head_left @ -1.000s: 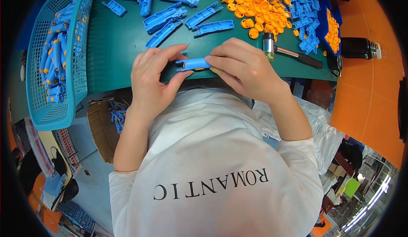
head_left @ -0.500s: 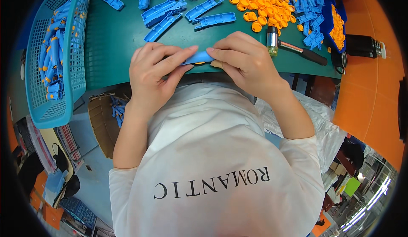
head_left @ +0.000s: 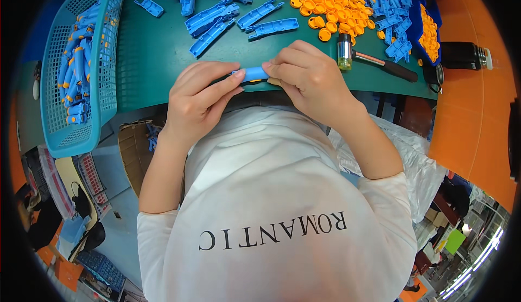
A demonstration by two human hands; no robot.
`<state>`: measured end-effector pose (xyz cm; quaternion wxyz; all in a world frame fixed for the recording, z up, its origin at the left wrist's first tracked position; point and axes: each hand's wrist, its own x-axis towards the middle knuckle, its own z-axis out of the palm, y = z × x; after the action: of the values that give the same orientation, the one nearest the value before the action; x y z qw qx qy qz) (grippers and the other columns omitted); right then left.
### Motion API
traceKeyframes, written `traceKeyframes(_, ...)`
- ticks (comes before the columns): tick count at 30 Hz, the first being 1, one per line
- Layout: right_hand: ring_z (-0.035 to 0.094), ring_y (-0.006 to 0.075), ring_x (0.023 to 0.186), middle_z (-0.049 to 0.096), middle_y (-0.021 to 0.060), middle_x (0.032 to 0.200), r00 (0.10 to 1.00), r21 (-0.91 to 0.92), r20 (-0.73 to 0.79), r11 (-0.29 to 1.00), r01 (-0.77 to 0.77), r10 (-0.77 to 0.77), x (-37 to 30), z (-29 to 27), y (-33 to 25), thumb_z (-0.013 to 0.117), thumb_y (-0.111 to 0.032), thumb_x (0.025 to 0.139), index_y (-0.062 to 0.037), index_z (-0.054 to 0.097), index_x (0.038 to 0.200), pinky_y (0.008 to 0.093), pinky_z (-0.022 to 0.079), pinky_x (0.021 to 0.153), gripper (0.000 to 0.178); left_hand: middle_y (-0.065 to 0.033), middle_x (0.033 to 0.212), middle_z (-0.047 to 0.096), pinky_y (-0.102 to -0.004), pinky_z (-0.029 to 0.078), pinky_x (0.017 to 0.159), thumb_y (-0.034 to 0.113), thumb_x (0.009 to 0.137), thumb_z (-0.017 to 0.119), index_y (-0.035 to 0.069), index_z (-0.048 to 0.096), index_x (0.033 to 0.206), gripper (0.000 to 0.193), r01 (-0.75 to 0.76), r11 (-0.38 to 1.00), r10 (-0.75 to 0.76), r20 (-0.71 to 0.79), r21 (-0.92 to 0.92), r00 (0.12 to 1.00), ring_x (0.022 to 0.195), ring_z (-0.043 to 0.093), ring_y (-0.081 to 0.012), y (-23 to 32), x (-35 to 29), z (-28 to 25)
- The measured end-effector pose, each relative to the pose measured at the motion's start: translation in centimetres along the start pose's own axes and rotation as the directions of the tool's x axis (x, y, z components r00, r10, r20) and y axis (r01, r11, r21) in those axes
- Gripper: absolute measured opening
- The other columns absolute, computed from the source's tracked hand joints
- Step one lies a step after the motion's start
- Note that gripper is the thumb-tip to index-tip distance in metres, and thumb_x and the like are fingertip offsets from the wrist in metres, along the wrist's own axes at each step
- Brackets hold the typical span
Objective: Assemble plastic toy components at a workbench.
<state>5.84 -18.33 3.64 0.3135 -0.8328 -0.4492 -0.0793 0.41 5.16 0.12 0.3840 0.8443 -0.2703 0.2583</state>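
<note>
Between my two hands, just above the near edge of the green table, is a blue plastic casing (head_left: 254,74) with an orange spot on its near side. My left hand (head_left: 202,93) pinches its left end between thumb and fingers. Its right end is gripped by the thumb and fingertips of my right hand (head_left: 308,77). Both ends are partly hidden by the fingers. Past my hands lie several open blue half-shells (head_left: 271,28). A heap of small orange caps (head_left: 325,9) lies farther off, to the right of the shells.
At the left stands a light-blue basket (head_left: 46,112) of blue-and-orange pieces. A hammer (head_left: 380,63) lies right of my right hand, with blue shells (head_left: 399,20) beyond. Farther right are a blue bin (head_left: 416,28) of orange caps and a black bottle (head_left: 464,56). Below left is a cardboard box (head_left: 130,145).
My left hand's fingers have shifted slightly along the casing's left end. Both hands still grip it. The whole view has turned a little, so the basket appears farther right.
</note>
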Motion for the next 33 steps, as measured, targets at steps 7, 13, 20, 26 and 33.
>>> traceKeyframes(7,0.061,0.029,0.082,0.065,0.0096,0.089,0.989,-0.029,-0.143,0.999,0.021,-0.025,-1.2,1.6,-0.4,0.076,0.001,0.078,-0.0005,0.071,0.103,0.0365,0.052,0.07,0.026,-0.0058,0.103,0.074,-0.033,0.055,0.074,0.001,0.073,0.083,0.01,0.077,0.108,0.036,0.046,0.998,-0.049,0.09,0.036,0.995,0.087,0.069,-0.0252,0.7,0.6,-1.0)
traceKeyframes(13,0.062,0.0296,0.081,0.065,0.0104,0.091,0.976,-0.097,-0.185,0.99,0.101,-0.118,0.1,0.6,-2.1,0.078,-0.004,0.073,0.0007,0.069,0.108,0.0371,0.052,0.067,0.036,-0.011,0.092,0.073,-0.0285,0.053,0.071,0.005,0.08,0.083,0.001,0.068,0.11,0.034,0.545,0.797,-0.506,0.203,-0.261,0.838,0.082,0.072,-0.0185,4.4,2.9,-1.6)
traceKeyframes(20,0.062,0.0271,0.063,0.066,0.0116,0.081,0.953,0.016,-0.231,0.979,0.205,-0.195,0.1,-0.8,-2.5,0.078,-0.001,0.067,0.0043,0.07,0.103,0.0367,0.05,0.055,0.037,-0.0064,0.094,0.072,-0.026,0.055,0.081,0.008,0.089,0.079,-0.004,0.067,0.102,0.021,0.609,0.526,-0.604,0.242,-0.594,0.759,0.088,0.069,-0.0123,5.8,2.2,-1.1)
traceKeyframes(26,0.062,0.0261,0.059,0.066,0.0133,0.079,0.92,-0.017,-0.327,0.975,0.224,-0.217,-0.1,0.5,-2.7,0.077,0.0,0.064,0.0052,0.069,0.099,0.0359,0.048,0.051,0.036,-0.0082,0.093,0.067,-0.0271,0.054,0.076,0.01,0.102,0.063,-0.005,0.063,0.093,0.017,0.594,0.61,-0.626,0.14,-0.525,0.767,0.084,0.063,-0.0122,8.1,3.1,-0.2)
traceKeyframes(33,0.062,0.0276,0.06,0.065,0.0125,0.076,0.942,0.098,-0.321,0.987,0.131,-0.093,0.6,0.5,-3.7,0.076,0.002,0.066,0.0041,0.069,0.097,0.0359,0.048,0.053,0.032,-0.0112,0.101,0.06,-0.0274,0.052,0.07,0.012,0.103,0.06,-0.003,0.062,0.094,0.017,0.528,0.748,-0.558,0.048,-0.402,0.828,0.081,0.059,-0.0157,7.4,2.9,-0.8)
